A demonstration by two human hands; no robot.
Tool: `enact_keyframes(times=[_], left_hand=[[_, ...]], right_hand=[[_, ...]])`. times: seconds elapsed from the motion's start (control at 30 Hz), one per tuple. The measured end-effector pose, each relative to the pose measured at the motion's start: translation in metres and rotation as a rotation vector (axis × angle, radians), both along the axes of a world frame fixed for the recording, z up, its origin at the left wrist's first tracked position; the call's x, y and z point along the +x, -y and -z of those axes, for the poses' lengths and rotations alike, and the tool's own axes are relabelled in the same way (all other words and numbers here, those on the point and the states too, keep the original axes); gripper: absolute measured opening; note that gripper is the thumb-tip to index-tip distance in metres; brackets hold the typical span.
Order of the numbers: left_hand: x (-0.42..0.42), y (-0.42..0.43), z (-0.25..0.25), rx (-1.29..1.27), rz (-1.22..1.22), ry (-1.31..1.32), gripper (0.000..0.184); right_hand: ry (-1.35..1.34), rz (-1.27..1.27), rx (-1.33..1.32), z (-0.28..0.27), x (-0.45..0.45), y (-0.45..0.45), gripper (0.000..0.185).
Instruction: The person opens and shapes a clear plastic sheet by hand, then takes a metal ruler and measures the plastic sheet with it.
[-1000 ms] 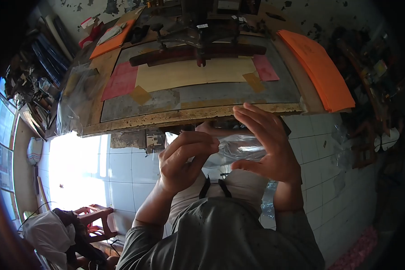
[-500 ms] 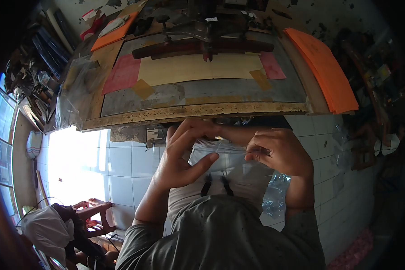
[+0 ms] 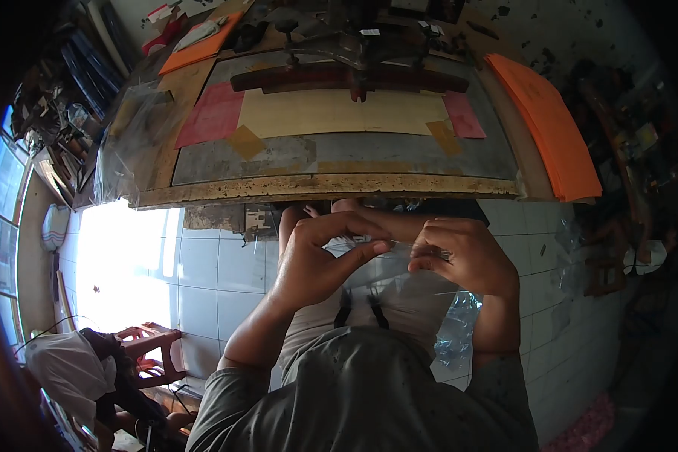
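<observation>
Both of my hands are raised over my lap, just below the table's front edge. Stretched between them is a thin, clear plastic sheet [image 3: 390, 270], its outline hard to see against my clothes. Thumb and fingers of my left hand [image 3: 320, 255] come together at the sheet's upper edge. Opposite it, my right hand [image 3: 463, 255] has curled fingers pinching the sheet's other side. More crinkled clear plastic [image 3: 457, 331] hangs beside my right forearm.
Ahead is a worktable [image 3: 324, 184] with a metal clamp frame [image 3: 354, 75], yellow paper [image 3: 301, 113] and pink paper [image 3: 209, 113]. An orange stack [image 3: 546, 124] lies at its right. A red stool [image 3: 151, 354] and a person [image 3: 120, 384] are at lower left.
My left thumb and fingers, spread apart before, have closed together at the plastic's edge, moving right. My right hand stays nearly in place, still pinching. The view has shifted slightly.
</observation>
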State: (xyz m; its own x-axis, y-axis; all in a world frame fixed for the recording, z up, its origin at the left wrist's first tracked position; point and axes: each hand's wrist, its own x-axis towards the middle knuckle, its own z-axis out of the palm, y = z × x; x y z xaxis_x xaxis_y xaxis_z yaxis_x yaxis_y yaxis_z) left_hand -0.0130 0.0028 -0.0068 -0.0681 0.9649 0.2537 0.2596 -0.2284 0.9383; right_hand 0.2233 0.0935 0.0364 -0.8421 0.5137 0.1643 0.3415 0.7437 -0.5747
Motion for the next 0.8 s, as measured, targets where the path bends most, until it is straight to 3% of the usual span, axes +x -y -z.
enact_keyframes(times=[0.07,0.2,0.27,0.3,0.5,0.6,0.8], left_hand=[[0.003,0.001,-0.017,0.028,0.014,0.129,0.035],[-0.017,-0.005,-0.006,0.085,0.193,0.337,0.04],[-0.031,-0.006,0.001,-0.005,0.333,0.322,0.043],[-0.033,-0.006,-0.002,0.009,0.365,0.268,0.037],[-0.023,-0.011,-0.009,0.165,0.303,-0.129,0.019],[-0.009,-0.012,-0.012,0.262,0.212,-0.12,0.014],[0.005,-0.004,-0.007,0.178,0.096,-0.139,0.014]], right_hand=[[-0.018,0.011,-0.023,0.004,0.007,-0.004,0.023],[-0.128,0.01,-0.072,0.009,0.016,-0.007,0.019],[-0.138,-0.007,-0.057,0.008,0.017,-0.007,0.019],[-0.145,-0.014,-0.049,0.008,0.017,-0.007,0.02],[-0.11,0.007,-0.036,0.008,0.013,-0.005,0.023],[-0.248,-0.013,0.129,-0.007,-0.004,0.005,0.032],[-0.432,0.047,-0.032,0.002,-0.015,0.014,0.036]])
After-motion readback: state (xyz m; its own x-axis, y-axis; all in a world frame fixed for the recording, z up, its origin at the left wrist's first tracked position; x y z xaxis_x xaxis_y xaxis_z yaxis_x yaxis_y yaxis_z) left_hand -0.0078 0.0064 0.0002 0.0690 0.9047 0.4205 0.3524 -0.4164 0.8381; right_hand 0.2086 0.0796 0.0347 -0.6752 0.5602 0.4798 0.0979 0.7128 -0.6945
